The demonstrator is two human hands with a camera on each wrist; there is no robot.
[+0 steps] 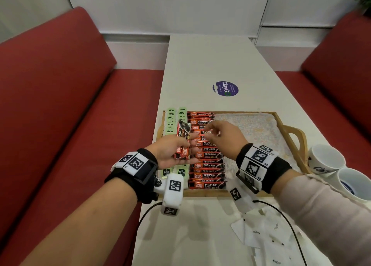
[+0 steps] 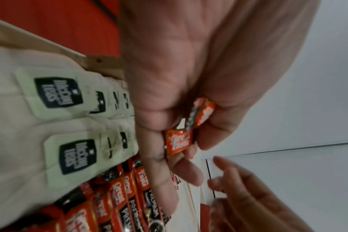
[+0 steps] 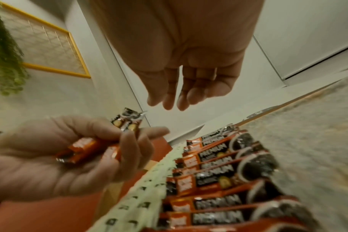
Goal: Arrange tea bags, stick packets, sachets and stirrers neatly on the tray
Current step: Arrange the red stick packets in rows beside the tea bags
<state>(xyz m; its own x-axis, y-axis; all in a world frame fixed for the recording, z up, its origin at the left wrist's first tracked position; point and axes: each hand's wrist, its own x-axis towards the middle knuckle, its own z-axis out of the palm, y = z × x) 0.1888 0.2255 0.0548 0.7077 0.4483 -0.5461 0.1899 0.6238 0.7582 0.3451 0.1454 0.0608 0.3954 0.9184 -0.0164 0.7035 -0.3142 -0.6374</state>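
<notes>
Even, soft indoor light, no hard shadows. Head view sharp at centre, bowed toward its edges. Both wrist views motion-blurred, worst from 4 to 7 o'clock.

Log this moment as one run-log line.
left hand: holds coffee stick packets | right hand: open, empty, over packet row | tea bags: on tray | sugar sachets: on table

Head view looked down and forward from near end of bench, taking in whole tray. Left wrist view sat close under palm, facing far. Right wrist view likewise close. All three shared tray's left rows of stick packets.
</notes>
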